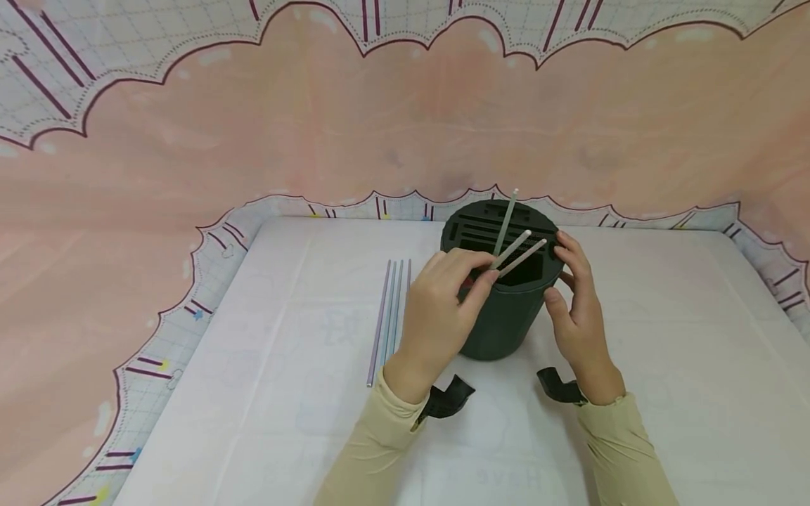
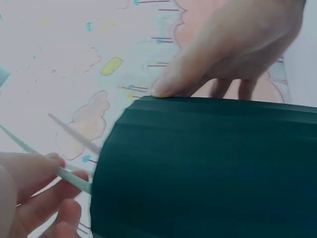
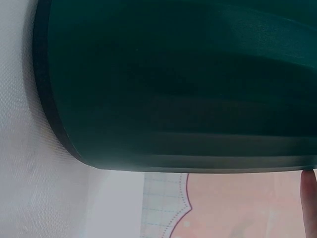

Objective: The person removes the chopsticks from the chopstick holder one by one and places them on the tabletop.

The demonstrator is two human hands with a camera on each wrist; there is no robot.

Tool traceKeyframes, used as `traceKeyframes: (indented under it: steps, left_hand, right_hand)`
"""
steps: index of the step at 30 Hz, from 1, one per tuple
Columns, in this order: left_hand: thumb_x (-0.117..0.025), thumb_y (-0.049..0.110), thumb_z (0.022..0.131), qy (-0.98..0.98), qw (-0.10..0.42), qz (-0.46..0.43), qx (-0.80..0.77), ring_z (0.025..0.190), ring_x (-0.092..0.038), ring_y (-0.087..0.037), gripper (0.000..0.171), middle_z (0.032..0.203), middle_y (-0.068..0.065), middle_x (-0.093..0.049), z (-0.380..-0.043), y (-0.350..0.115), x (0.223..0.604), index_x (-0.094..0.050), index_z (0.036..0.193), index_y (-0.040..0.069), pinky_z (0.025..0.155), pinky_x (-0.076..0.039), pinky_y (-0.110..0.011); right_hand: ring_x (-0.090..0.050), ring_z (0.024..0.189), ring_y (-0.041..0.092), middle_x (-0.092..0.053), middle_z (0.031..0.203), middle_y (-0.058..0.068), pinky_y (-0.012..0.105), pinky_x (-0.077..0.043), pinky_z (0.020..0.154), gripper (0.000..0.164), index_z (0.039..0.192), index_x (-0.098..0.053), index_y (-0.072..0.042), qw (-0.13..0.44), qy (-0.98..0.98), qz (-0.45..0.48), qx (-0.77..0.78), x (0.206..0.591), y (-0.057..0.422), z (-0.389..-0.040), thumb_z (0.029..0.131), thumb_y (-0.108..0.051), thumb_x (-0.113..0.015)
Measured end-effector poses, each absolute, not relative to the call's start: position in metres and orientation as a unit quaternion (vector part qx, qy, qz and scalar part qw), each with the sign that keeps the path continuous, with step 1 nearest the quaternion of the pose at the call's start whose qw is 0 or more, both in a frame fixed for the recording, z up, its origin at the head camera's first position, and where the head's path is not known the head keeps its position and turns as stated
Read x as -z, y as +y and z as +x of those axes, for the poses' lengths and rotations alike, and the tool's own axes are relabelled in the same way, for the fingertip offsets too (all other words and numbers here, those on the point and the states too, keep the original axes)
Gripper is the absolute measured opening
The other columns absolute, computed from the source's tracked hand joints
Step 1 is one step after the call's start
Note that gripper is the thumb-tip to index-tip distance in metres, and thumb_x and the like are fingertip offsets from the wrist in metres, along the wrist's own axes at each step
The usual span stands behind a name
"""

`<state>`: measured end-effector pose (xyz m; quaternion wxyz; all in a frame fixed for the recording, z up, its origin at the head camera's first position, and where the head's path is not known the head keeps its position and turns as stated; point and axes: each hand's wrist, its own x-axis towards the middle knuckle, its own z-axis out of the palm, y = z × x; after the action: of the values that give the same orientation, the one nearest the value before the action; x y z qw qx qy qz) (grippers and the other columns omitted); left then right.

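A dark green round container (image 1: 500,327) with a slotted black top (image 1: 471,219) stands on the table. Three thin pale sticks (image 1: 506,223) poke up out of the large opening in that top. My left hand (image 1: 430,309) reaches over the near left rim and pinches a pale stick (image 2: 74,179) between thumb and fingers; its lower end is hidden inside. On the other side, my right hand (image 1: 579,309) holds the container near its right rim, thumb in front and fingers behind. The right wrist view is mostly filled by the green wall (image 3: 173,89), with one fingertip (image 3: 309,198) at its edge.
Several purple and blue sticks (image 1: 382,316) lie side by side left of the container, partly behind the left hand. A white cover spreads over the table (image 1: 285,422). Patterned pink cloth (image 1: 380,126) hangs behind it. Black straps (image 1: 448,398) stick out at both wrists.
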<state>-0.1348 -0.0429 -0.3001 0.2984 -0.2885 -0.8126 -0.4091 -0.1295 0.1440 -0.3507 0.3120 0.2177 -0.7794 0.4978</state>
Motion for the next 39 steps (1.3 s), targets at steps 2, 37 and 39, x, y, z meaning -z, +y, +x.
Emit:
traceKeyframes:
  steps: [2, 37, 39]
  left_hand:
    - [-0.056, 0.024, 0.088, -0.794, 0.300, -0.288, 0.444, 0.071, -0.047, -0.010, 0.016, 0.088, 0.006, -0.060, -0.135, -0.047, 0.297, -0.064, 0.095, 0.012, 0.058, -0.036, -0.013]
    - [-0.057, 0.006, 0.086, -0.542, 0.358, -0.183, 0.738, 0.060, -0.055, -0.025, 0.018, 0.075, -0.018, -0.057, -0.142, -0.128, 0.270, -0.058, 0.095, -0.009, 0.055, -0.048, -0.031]
    - [-0.057, 0.006, 0.086, -0.570, 0.340, -0.175, 0.727, 0.060, -0.055, -0.023, 0.017, 0.075, -0.017, -0.058, -0.142, -0.130, 0.271, -0.060, 0.095, -0.008, 0.055, -0.048, -0.029]
  right_hand:
    - [-0.026, 0.128, 0.030, -0.027, 0.140, 0.018, 0.024, -0.030, 0.094, 0.060, 0.127, -0.033, 0.008, 0.312, -0.781, 0.216, -0.496, 0.350, 0.143, -0.129, 0.092, -0.040, -0.043]
    - [-0.025, 0.129, 0.029, -0.026, 0.141, 0.017, 0.025, -0.029, 0.096, 0.055, 0.127, -0.033, 0.008, 0.307, -0.788, 0.205, -0.493, 0.348, 0.142, -0.130, 0.093, -0.035, -0.043]
    - [-0.025, 0.129, 0.028, -0.026, 0.141, 0.017, 0.025, -0.029, 0.096, 0.055, 0.128, -0.033, 0.007, 0.306, -0.789, 0.203, -0.492, 0.348, 0.142, -0.130, 0.093, -0.035, -0.043]
